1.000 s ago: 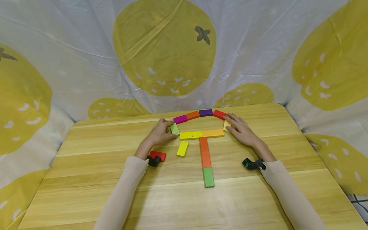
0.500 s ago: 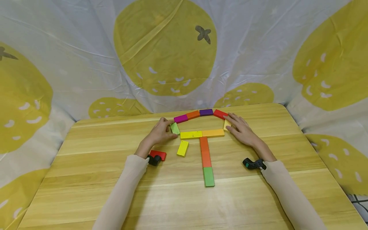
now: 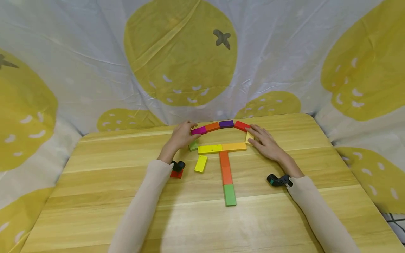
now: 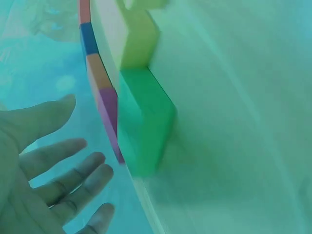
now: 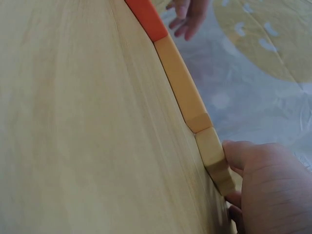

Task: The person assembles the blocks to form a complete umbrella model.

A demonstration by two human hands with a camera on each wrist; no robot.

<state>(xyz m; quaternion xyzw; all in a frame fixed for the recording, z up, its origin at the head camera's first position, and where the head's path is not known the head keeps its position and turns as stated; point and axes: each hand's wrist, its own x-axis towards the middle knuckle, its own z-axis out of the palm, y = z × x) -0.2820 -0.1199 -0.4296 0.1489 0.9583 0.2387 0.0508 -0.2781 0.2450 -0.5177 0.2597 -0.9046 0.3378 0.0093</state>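
In the head view my left hand (image 3: pixel 181 136) is at the far left of the block arc, its thumb and fingers spread about the magenta block (image 3: pixel 198 130). The left wrist view shows those fingers (image 4: pixel 73 192) apart from the blocks, with nothing held. A light green block (image 3: pixel 193 146) lies just below, partly covered by the hand. My right hand (image 3: pixel 267 143) is at the arc's right end, thumb and fingertips at the pale yellow block (image 5: pixel 212 148) and beside the red block (image 3: pixel 242 125). Orange (image 3: pixel 212 126) and purple (image 3: pixel 226 124) blocks sit between.
A yellow block (image 3: pixel 210 149) and a light orange block (image 3: pixel 234 147) form a crossbar. Below it runs a stem of orange-red (image 3: pixel 226 168) and green (image 3: pixel 229 195) blocks. A loose yellow block (image 3: pixel 200 164) and another red block (image 3: pixel 176 174) lie to the left on the table (image 3: pixel 95 196).
My left hand has let go of the light green block and moved up and slightly right to the magenta block. The right hand stays where it was.
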